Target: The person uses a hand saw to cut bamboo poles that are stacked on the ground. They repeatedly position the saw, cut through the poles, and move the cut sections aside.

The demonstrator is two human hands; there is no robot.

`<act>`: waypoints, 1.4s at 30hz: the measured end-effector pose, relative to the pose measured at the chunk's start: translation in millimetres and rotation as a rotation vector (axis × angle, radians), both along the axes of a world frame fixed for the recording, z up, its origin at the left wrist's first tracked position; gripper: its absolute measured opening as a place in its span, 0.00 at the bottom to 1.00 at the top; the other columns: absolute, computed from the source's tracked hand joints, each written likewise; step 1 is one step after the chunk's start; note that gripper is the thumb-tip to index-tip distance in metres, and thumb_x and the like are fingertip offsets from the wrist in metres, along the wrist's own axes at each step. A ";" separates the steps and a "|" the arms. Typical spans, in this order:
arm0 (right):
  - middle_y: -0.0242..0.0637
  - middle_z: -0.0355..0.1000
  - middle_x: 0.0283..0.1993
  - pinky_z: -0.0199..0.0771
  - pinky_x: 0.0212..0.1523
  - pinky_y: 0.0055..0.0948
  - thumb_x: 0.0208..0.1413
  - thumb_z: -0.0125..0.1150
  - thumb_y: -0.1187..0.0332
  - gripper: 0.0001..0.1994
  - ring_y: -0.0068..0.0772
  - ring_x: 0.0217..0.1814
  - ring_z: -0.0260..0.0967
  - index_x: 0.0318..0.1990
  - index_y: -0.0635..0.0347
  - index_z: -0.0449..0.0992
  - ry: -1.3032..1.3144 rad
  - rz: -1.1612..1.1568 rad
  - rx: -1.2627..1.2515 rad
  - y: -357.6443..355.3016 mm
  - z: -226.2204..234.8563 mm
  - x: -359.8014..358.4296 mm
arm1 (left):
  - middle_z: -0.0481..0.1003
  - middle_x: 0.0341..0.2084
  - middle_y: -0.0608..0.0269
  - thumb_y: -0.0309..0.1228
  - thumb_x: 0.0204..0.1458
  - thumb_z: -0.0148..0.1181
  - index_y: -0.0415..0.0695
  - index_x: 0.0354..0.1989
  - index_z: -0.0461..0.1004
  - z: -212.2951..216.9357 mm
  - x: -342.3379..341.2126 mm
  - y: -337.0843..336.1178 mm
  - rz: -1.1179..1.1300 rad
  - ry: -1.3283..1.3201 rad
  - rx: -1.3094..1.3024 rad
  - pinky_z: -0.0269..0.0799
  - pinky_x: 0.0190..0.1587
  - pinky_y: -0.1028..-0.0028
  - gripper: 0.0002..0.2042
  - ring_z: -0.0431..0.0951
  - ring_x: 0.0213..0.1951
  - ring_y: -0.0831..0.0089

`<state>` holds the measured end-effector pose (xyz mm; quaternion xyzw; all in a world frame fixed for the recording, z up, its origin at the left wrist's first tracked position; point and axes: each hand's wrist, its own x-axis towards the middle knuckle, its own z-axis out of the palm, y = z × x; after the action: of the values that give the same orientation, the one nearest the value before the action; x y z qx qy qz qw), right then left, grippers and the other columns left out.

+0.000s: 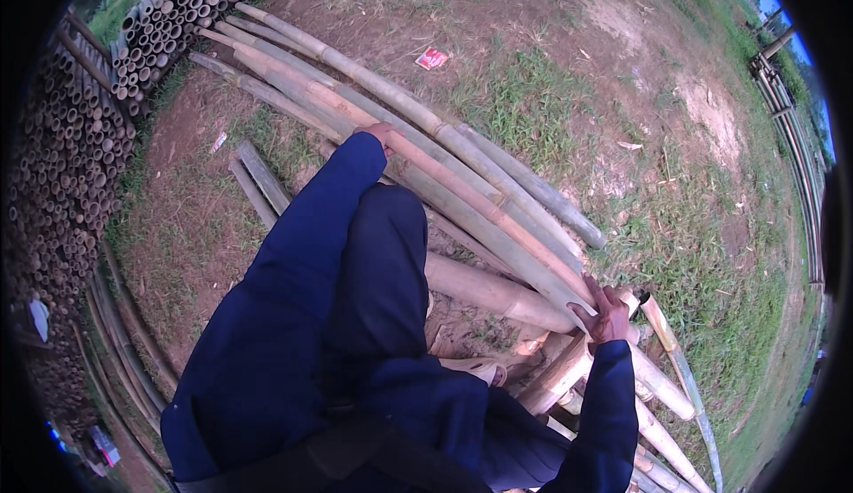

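I judge I'm steadying the pale bamboo pole [453, 179] among other poles [498, 293]: right hand [609, 315] spread at its near end; left hand's [379, 135] closure I can't tell. Shifting it calls for both.

Bamboo stack [67, 151] left of poles [453, 173] on ground [355, 9]

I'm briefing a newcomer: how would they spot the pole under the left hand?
From the big bamboo stack at upper left, look right to the long poles slanting across the middle. Find the pole that passes under the left hand and down toward the right hand. Its pinkish-tan colour sets it apart from the grey-green poles beside it.
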<state>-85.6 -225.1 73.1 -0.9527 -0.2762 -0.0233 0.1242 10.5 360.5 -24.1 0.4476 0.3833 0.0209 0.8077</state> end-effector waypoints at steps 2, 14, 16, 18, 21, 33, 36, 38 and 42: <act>0.37 0.70 0.30 0.76 0.32 0.43 0.52 0.74 0.58 0.28 0.44 0.28 0.73 0.63 0.45 0.78 -0.060 0.008 0.067 -30.1 20.5 3.1 | 0.80 0.47 0.45 0.27 0.64 0.56 0.40 0.58 0.65 40.1 11.7 -29.5 -0.006 0.018 -0.016 0.85 0.48 0.57 0.16 0.85 0.47 0.54; 0.42 0.74 0.39 0.62 0.58 0.46 0.56 0.69 0.63 0.23 0.46 0.42 0.70 0.60 0.54 0.78 0.028 -0.259 -0.091 -167.7 71.0 -43.8 | 0.72 0.51 0.37 0.23 0.63 0.56 0.38 0.59 0.51 31.2 -16.9 -197.6 0.023 -0.045 -0.149 0.87 0.47 0.46 0.22 0.83 0.48 0.44; 0.42 0.75 0.42 0.62 0.59 0.46 0.55 0.70 0.65 0.23 0.46 0.46 0.71 0.60 0.54 0.79 0.091 -0.315 -0.100 -175.4 69.8 -50.4 | 0.72 0.49 0.37 0.21 0.63 0.56 0.37 0.57 0.47 22.0 -23.2 -211.2 0.019 -0.040 -0.150 0.87 0.48 0.46 0.23 0.83 0.47 0.44; 0.42 0.76 0.44 0.62 0.61 0.46 0.54 0.71 0.66 0.24 0.47 0.49 0.72 0.60 0.54 0.78 0.143 -0.360 -0.078 -177.3 69.9 -54.9 | 0.71 0.49 0.38 0.21 0.63 0.55 0.41 0.58 0.46 9.8 -25.5 -219.6 0.020 -0.033 -0.122 0.86 0.48 0.45 0.24 0.83 0.47 0.44; 0.43 0.77 0.49 0.61 0.64 0.48 0.52 0.73 0.68 0.26 0.49 0.53 0.73 0.62 0.54 0.78 0.118 -0.399 -0.039 -194.4 67.6 -62.6 | 0.70 0.50 0.39 0.20 0.63 0.55 0.43 0.58 0.46 9.8 -36.0 -241.1 0.030 -0.058 -0.128 0.86 0.49 0.45 0.24 0.83 0.47 0.46; 0.44 0.78 0.45 0.72 0.52 0.48 0.53 0.71 0.63 0.20 0.54 0.50 0.74 0.54 0.56 0.82 0.004 -0.363 -0.060 -228.5 23.5 -69.9 | 0.73 0.56 0.37 0.33 0.69 0.50 0.32 0.61 0.62 -38.1 -58.9 -239.8 -0.336 -0.075 -0.154 0.79 0.58 0.55 0.19 0.78 0.57 0.48; 0.38 0.76 0.43 0.69 0.56 0.46 0.53 0.71 0.61 0.20 0.47 0.52 0.73 0.55 0.47 0.82 0.048 -0.466 -0.019 -240.5 -14.2 -77.9 | 0.77 0.52 0.36 0.50 0.69 0.49 0.34 0.54 0.67 -27.4 -61.9 -243.7 -0.719 0.260 0.010 0.83 0.39 0.62 0.26 0.84 0.43 0.51; 0.35 0.75 0.44 0.68 0.57 0.46 0.52 0.72 0.61 0.22 0.44 0.53 0.73 0.57 0.42 0.82 0.085 -0.539 -0.050 -233.6 -22.7 -81.7 | 0.80 0.47 0.42 0.50 0.65 0.57 0.37 0.49 0.71 -29.0 -54.0 -241.8 -1.103 0.352 0.144 0.79 0.31 0.68 0.24 0.84 0.33 0.59; 0.33 0.73 0.45 0.66 0.58 0.46 0.52 0.72 0.62 0.23 0.41 0.54 0.73 0.57 0.37 0.81 0.152 -0.586 -0.041 -235.8 -35.6 -97.8 | 0.79 0.48 0.47 0.46 0.56 0.68 0.41 0.50 0.73 -4.3 -64.1 -314.8 -1.285 -0.330 1.081 0.75 0.44 0.63 0.23 0.81 0.43 0.59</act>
<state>-183.5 -460.9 37.5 -0.9932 0.0199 0.0191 0.1132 -53.5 45.6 -28.4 0.8929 -0.1298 -0.1961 0.3839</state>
